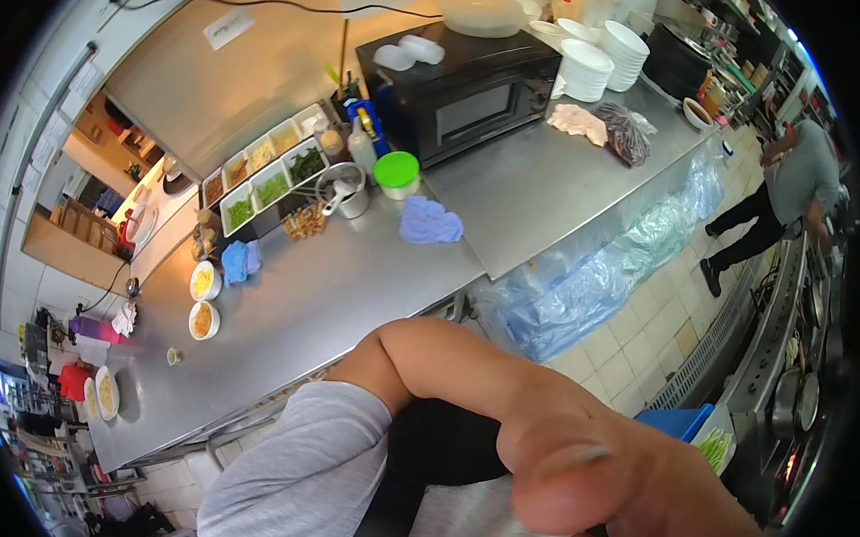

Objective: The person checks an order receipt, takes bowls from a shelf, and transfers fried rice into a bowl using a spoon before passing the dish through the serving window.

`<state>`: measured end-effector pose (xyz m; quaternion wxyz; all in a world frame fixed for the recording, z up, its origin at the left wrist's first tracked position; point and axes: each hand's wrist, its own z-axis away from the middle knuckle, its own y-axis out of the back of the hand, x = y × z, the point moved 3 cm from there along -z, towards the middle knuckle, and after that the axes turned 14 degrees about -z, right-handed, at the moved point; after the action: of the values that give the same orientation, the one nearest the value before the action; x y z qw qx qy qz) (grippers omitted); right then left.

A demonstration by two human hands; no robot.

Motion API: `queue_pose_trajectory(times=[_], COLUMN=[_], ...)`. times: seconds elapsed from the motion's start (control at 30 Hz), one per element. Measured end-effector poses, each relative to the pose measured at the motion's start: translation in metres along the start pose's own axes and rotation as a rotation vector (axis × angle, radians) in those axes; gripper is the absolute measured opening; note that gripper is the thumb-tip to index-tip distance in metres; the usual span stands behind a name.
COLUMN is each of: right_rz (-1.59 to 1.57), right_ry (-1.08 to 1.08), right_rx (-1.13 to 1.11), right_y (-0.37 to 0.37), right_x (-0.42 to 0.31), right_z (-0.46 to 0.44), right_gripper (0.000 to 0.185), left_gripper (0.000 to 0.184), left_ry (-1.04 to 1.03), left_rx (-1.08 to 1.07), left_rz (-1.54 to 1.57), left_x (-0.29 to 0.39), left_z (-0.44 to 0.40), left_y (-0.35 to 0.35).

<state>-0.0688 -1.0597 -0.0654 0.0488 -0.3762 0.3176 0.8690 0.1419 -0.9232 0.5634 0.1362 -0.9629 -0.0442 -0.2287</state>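
One left hand point(631, 479) in foreground, well apart from microwave point(455, 94); grip spread or closed: cannot tell. Surface point(329, 298): green-lidded tub point(396, 176), lavender cloth point(430, 221) near microwave.

The bottom edge cuts off the left hand point(645, 484).

The cut stalks point(715, 451) are light green, the sleeve point(300, 458) heathered grey, the microwave point(396, 99) black.
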Motion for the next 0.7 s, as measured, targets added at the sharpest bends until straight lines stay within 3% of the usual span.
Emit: queue_pose_trajectory(times=[0.13, 0.37, 0.6, 0.7], right_rz=[-0.067, -0.100, -0.233, -0.223], right_ry=[-0.115, -0.401, -0.398, -0.291], right_rx=[0.187, 0.179, 0.174, 0.172], right_y=[0.081, 0.142, 0.075, -0.001], right_x=[0.049, 0.108, 0.163, 0.206], right_z=[-0.006, -0.004, -0.024, -0.057], right_gripper=[0.020, 0.021, 0.023, 0.025], left_gripper=[0.067, 0.057, 0.048, 0.044], left_ry=[0.021, 0.042, 0.220, 0.528], left_rx=[0.005, 0.061, 0.187, 0.519], left_rz=[0.079, 0.172, 0.272, 0.179], left_x=[-0.035, -0.073, -0.130, -0.148], left_z=[-0.037, -0.079, -0.109, -0.085], left_y=[0.059, 0.142, 0.219, 0.267])
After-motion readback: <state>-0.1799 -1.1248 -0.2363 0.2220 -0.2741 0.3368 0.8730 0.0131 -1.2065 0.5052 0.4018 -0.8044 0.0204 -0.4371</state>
